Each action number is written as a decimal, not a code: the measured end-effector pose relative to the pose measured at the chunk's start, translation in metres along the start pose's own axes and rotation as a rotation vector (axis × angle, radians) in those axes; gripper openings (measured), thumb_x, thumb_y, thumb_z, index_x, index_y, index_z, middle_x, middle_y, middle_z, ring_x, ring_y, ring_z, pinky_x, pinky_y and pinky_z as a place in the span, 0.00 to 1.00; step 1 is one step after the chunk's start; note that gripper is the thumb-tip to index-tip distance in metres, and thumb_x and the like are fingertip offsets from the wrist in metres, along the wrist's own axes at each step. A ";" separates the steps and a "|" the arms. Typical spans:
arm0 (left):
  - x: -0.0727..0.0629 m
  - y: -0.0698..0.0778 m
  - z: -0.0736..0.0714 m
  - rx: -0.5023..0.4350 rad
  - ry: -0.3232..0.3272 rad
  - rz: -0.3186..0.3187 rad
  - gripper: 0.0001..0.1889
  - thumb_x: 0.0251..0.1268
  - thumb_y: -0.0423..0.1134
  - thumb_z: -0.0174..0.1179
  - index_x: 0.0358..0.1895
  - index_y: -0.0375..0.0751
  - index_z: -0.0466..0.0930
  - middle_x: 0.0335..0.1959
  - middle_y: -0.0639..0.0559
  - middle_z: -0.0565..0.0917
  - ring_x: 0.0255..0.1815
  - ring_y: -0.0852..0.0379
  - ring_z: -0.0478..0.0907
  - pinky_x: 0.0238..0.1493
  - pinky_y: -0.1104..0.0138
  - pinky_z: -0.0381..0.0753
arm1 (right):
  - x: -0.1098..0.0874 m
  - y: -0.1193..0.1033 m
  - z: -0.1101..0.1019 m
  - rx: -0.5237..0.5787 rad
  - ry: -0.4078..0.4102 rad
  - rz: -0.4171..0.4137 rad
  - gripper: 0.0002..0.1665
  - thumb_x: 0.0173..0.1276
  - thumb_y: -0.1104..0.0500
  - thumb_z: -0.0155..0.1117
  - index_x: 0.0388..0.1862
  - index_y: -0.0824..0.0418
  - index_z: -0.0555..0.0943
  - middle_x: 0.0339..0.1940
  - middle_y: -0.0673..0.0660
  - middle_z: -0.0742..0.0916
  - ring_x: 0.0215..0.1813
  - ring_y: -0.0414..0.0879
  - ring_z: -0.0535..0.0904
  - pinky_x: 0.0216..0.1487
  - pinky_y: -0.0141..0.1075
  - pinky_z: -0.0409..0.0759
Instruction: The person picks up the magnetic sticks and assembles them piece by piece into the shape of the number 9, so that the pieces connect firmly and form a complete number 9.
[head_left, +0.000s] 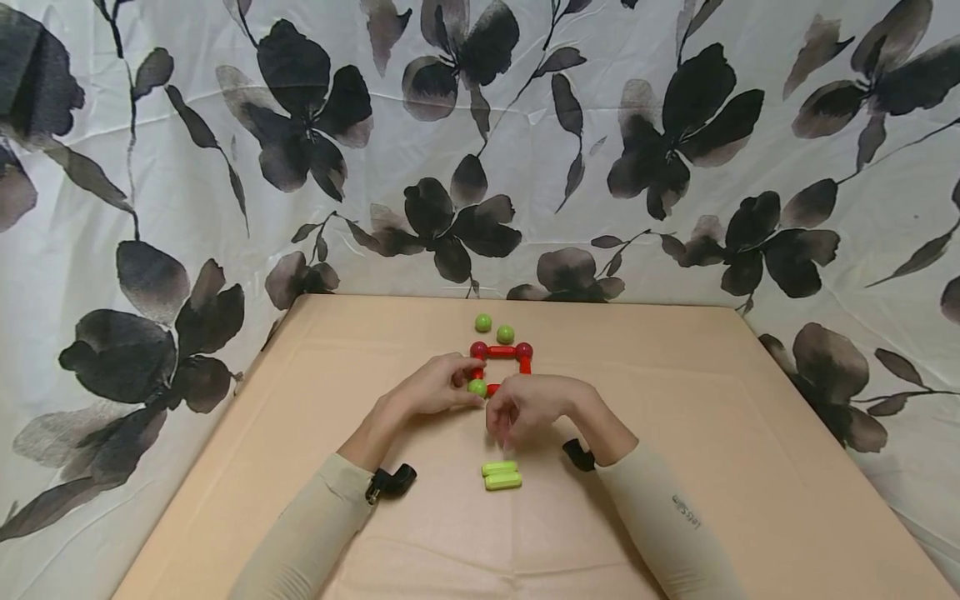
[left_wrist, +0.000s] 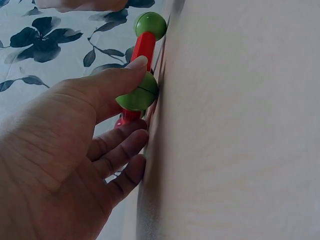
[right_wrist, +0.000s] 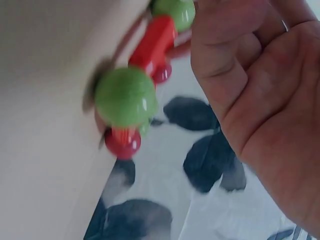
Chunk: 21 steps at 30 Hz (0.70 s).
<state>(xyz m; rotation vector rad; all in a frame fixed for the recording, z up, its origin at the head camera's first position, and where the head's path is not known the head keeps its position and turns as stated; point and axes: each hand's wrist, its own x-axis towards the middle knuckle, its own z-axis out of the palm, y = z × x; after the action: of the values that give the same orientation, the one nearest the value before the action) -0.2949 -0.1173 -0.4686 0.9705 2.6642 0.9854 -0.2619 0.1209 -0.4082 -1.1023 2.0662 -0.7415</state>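
Note:
Red rods (head_left: 501,352) joined by balls form a square on the table. Dark red balls (head_left: 524,351) sit at its far corners. My left hand (head_left: 438,385) pinches the green ball (head_left: 477,387) at the near left corner, its thumb lying over that ball (left_wrist: 140,95) in the left wrist view. Just in front of the square hovers my right hand (head_left: 534,404), fingers loosely curled, with nothing visible in them. It hides the near right corner in the head view; the right wrist view shows a green ball (right_wrist: 126,96) there, apart from the hand.
Two loose green balls (head_left: 483,322) lie beyond the square. Nearer to me, two yellow-green rods (head_left: 502,481) lie side by side on the tan table (head_left: 637,367). A floral cloth (head_left: 555,167) hangs behind the table's far edge.

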 end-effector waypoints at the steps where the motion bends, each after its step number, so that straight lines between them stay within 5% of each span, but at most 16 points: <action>1: 0.000 0.000 0.000 0.003 -0.003 0.000 0.37 0.61 0.51 0.76 0.70 0.40 0.77 0.38 0.50 0.81 0.36 0.58 0.77 0.41 0.65 0.76 | 0.002 -0.002 0.004 -0.020 -0.016 0.013 0.09 0.62 0.65 0.77 0.42 0.61 0.89 0.32 0.48 0.90 0.35 0.37 0.83 0.42 0.32 0.82; 12: 0.000 0.000 0.001 -0.002 -0.009 -0.021 0.37 0.61 0.50 0.76 0.72 0.43 0.76 0.38 0.50 0.80 0.37 0.57 0.76 0.40 0.65 0.76 | 0.017 -0.010 0.024 -0.186 -0.061 0.112 0.09 0.61 0.61 0.79 0.38 0.53 0.86 0.29 0.42 0.85 0.33 0.35 0.80 0.39 0.30 0.79; 21: 0.001 -0.002 0.002 0.002 -0.013 -0.015 0.37 0.61 0.52 0.76 0.71 0.43 0.76 0.39 0.51 0.80 0.36 0.58 0.76 0.41 0.64 0.76 | 0.016 -0.020 0.030 -0.305 -0.012 0.254 0.10 0.61 0.58 0.76 0.27 0.47 0.82 0.23 0.43 0.81 0.26 0.37 0.73 0.29 0.30 0.70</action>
<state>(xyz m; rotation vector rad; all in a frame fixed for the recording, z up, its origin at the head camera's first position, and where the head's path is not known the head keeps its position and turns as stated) -0.2966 -0.1167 -0.4714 0.9533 2.6590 0.9700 -0.2358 0.0927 -0.4163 -0.9716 2.3049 -0.3014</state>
